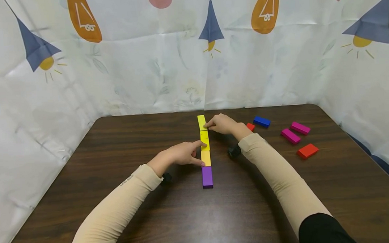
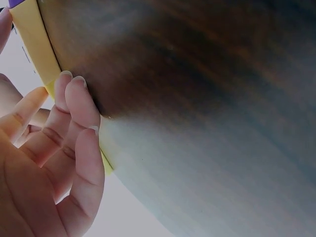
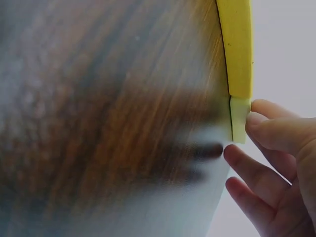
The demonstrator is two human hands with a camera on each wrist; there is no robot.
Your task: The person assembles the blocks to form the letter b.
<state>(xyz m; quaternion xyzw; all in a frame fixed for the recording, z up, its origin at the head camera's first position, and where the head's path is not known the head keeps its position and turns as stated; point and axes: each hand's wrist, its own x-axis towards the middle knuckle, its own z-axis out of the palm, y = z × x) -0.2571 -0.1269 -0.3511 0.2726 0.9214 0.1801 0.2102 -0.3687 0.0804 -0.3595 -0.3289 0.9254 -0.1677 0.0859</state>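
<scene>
A straight row of blocks runs away from me along the middle of the table. The purple block (image 1: 207, 177) is nearest, then a yellow-orange block (image 1: 207, 157), a yellow block (image 1: 204, 136) and a farthest, paler yellow block (image 1: 201, 121). From the left side, my left hand (image 1: 183, 153) reaches over with its index fingertip on the middle yellow block and its thumb tip by the joint with the purple one. My right hand (image 1: 223, 124) touches the right side of the farthest block with thumb and index fingertips; its other fingers are spread in the right wrist view.
Loose blocks lie to the right on the dark wooden table (image 1: 117, 139): a blue one (image 1: 262, 121), two magenta ones (image 1: 290, 136), a red one (image 1: 307, 151) and another red one (image 1: 250, 126) partly behind my right forearm. A patterned white curtain (image 1: 130, 77) hangs behind.
</scene>
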